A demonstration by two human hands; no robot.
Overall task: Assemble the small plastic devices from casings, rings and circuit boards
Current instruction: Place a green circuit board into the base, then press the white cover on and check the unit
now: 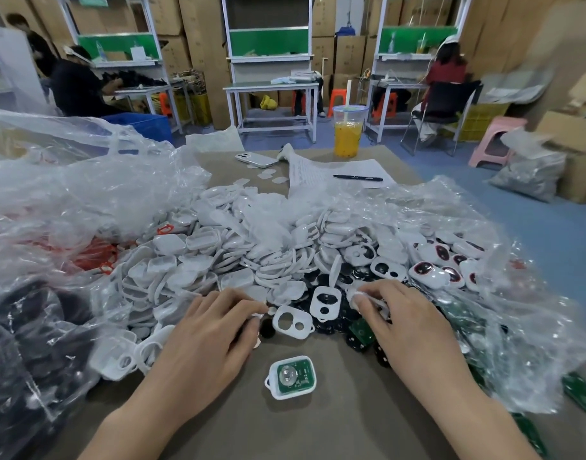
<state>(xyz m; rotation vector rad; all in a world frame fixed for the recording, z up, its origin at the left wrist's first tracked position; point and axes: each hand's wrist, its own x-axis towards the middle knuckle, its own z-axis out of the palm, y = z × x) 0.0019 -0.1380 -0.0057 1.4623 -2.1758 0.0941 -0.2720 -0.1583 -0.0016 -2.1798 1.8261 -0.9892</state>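
Casing (285,396) with circuit board (290,376) is seen untouched at lower centre between both hands; small white piece (255,316) is gripped by curled left hand (215,333), white shell (355,296) pinched by right hand (398,323).

No text legible anywhere.
- Printed sheet (331,169) on table (318,426): lines of fine print, too small to read.
- Black pen (357,177) on the sheet: pale barrel marking, unreadable.
- Drink cup (348,134): green print on lid, blurred.
- Circuit board (293,376) in white casing (274,391): tiny markings, illegible.
- Cardboard boxes (202,44) at back: faint printing, unreadable.
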